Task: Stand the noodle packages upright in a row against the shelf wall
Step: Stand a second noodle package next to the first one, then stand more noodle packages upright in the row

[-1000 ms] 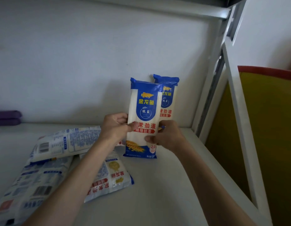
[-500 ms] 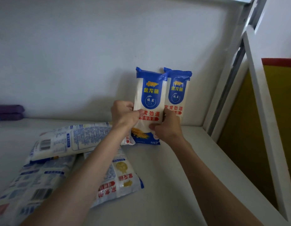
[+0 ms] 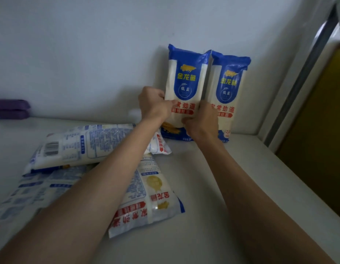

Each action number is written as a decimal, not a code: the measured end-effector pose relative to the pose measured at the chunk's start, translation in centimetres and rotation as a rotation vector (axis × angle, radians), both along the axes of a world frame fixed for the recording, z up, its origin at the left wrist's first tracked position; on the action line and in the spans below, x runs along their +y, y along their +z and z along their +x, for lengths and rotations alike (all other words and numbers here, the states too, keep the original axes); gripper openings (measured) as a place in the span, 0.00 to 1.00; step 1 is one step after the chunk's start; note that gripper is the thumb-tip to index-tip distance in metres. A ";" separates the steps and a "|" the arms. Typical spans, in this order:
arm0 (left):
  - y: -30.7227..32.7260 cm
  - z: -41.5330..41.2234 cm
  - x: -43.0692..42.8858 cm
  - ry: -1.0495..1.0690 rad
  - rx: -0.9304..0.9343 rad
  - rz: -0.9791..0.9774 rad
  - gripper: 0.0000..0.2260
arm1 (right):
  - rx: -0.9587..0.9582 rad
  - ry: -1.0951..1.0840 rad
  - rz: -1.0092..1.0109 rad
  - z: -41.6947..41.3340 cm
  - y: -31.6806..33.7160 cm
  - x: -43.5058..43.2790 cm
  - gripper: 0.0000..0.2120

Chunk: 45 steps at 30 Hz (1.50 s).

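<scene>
While left hand (image 3: pixel 154 104) and right hand (image 3: pixel 202 121) grip its lower sides, fingers (image 3: pixel 160 94) curled round the edges, held pack (image 3: pixel 186 80) stands upright on shelf (image 3: pixel 213 187) against wall (image 3: pixel 89 54), touching second pack (image 3: pixel 231 88) upright on its right. Both read 金龙鱼 in yellow; red 家常劲道 below, partly hidden on held pack. Left, barcode pack (image 3: pixel 85 147) and near pack (image 3: pixel 152 199) lie flat, the latter's 金龙鱼 upside down.
</scene>
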<state>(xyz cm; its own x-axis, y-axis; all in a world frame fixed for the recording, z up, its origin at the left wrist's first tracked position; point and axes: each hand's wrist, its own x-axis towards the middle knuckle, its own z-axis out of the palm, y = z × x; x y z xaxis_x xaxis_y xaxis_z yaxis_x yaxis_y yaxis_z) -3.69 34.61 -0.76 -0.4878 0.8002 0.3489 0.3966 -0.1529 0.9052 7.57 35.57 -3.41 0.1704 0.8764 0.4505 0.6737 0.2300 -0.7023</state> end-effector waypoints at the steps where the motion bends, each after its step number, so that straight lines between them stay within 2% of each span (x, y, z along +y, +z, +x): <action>1: -0.1 0.0 0.1 -0.001 0.008 0.002 0.09 | -0.008 -0.022 0.007 -0.1 -0.1 0.1 0.18; 11: 0.2 -0.2 -0.4 -0.079 0.073 -0.033 0.09 | 0.054 -0.024 -0.038 0.3 0.1 -0.9 0.14; 16: 1.5 -1.6 -3.1 -0.101 0.130 -0.059 0.04 | 0.096 0.038 -0.130 2.2 1.3 -3.7 0.11; 20: 1.8 -4.9 -6.7 -0.081 0.218 -0.151 0.12 | 0.142 0.137 -0.274 2.5 2.0 -6.0 0.11; 23: 1.2 -8.6 -10.1 0.013 0.265 -0.272 0.17 | 0.149 0.185 -0.450 1.2 1.4 -7.9 0.10; 26: 0.5 -11.4 -13.9 0.126 0.354 -0.395 0.18 | 0.045 0.237 -0.588 -1.1 0.9 -10.7 0.15; 28: 0.1 -12.4 -16.1 0.161 0.333 -0.477 0.25 | 0.001 0.269 -0.604 -2.4 0.9 -12.9 0.15; 31: -0.7 -12.7 -18.4 0.050 0.335 -0.522 0.33 | -0.048 0.338 -0.624 -4.0 0.7 -15.7 0.20; 33: -1.2 -12.4 -19.3 0.028 0.409 -0.508 0.32 | -0.156 0.299 -0.615 -4.9 0.2 -16.9 0.32; 35: -1.4 -11.8 -20.2 0.066 0.434 -0.471 0.29 | -0.180 0.235 -0.601 -5.4 -0.1 -17.8 0.37; 39: -1.3 -11.0 -21.6 0.089 0.497 -0.468 0.26 | -0.180 0.184 -0.601 -5.5 0.1 -19.2 0.38; 45: -2.0 -9.5 -24.7 0.131 0.588 -0.418 0.27 | -0.148 0.207 -0.605 -3.7 -0.8 -21.3 0.38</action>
